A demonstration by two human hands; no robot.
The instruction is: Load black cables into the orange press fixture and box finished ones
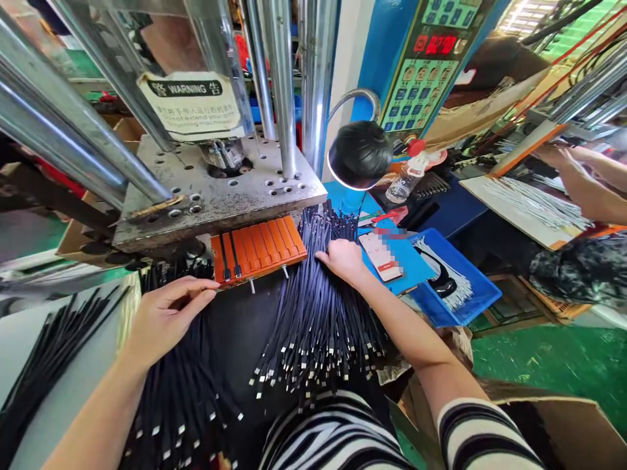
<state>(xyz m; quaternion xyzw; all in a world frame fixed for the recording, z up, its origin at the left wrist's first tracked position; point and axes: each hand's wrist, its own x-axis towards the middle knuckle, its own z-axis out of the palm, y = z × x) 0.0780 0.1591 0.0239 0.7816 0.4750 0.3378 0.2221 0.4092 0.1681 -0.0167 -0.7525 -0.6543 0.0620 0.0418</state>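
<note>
An orange slotted mould (267, 248) lies under the front edge of the steel press plate (220, 205). Two black cable pieces (230, 256) sit in its leftmost slots. My left hand (169, 313) is at the mould's lower left corner, thumb and forefinger pinched together; anything between the fingertips is too small to make out. My right hand (344, 260) rests on the large pile of black cables (318, 300) right of the mould, its fingers curled with their tips hidden. Another bundle of black cables (183, 385) hangs below my left forearm and wrist.
More black cables (53, 346) lie at far left. A black lamp (360, 155) stands behind my right hand. To the right are a phone (382, 256), a bottle (406, 179) and a blue tray (460, 277) with white cables. Another person's arm (582, 176) is at far right.
</note>
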